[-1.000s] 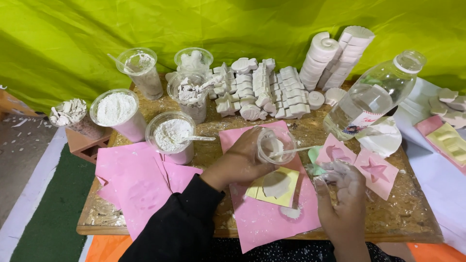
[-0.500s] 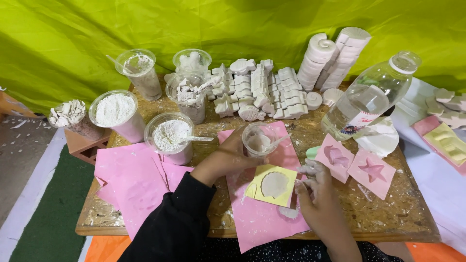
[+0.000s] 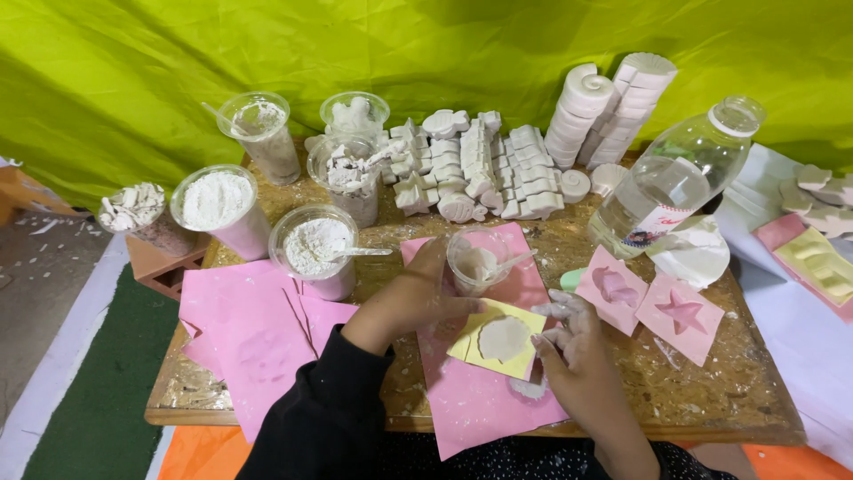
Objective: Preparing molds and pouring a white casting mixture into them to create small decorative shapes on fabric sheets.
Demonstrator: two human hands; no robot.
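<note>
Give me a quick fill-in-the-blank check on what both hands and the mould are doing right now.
1. The left hand grips a clear plastic ____ holding white mix and a spoon.
2. The yellow mould is filled with white plaster and lies on a ____ sheet.
3. The right hand touches the mould's ____ edge.
4. The clear bottle leans at the table's ____ side.

Missing words: cup; pink; right; right

Stacked white plaster casts (image 3: 480, 173) are seen at upper centre; a clear plastic bottle (image 3: 675, 178) is laid at upper right.
</note>
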